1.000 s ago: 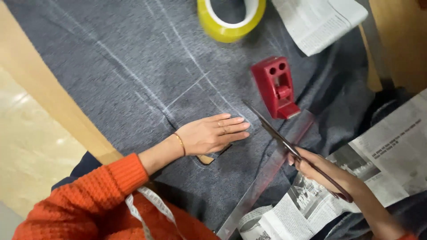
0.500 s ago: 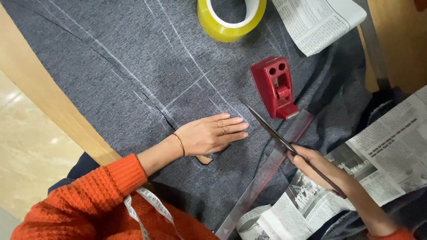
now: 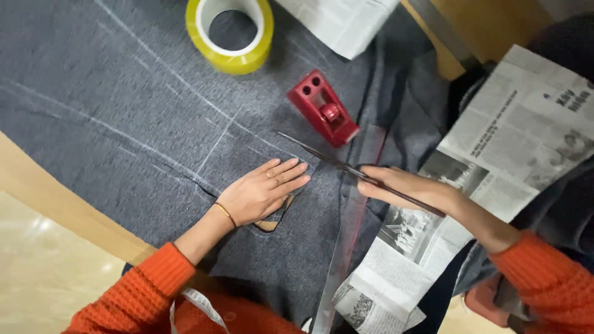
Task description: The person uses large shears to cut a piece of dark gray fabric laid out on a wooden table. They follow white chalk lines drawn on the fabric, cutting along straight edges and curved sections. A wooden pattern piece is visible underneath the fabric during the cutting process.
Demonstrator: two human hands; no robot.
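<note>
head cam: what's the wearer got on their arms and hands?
Both arms are in ribbed orange knit sleeves, pushed back from the wrists. The left hand has a thin gold-coloured bangle at the wrist and what looks like a ring on one finger. The right hand is bare, with no jewellery that shows. No gloves and no watch visible.

Orange knit sleeves [image 3: 142, 291], gold bangle [image 3: 225, 213]

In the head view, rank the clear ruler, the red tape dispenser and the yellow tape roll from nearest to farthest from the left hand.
From the left hand, flat on the grey fabric:
1. Clear ruler, just to its right.
2. Red tape dispenser, above and right.
3. Yellow tape roll, at the top edge.
</note>
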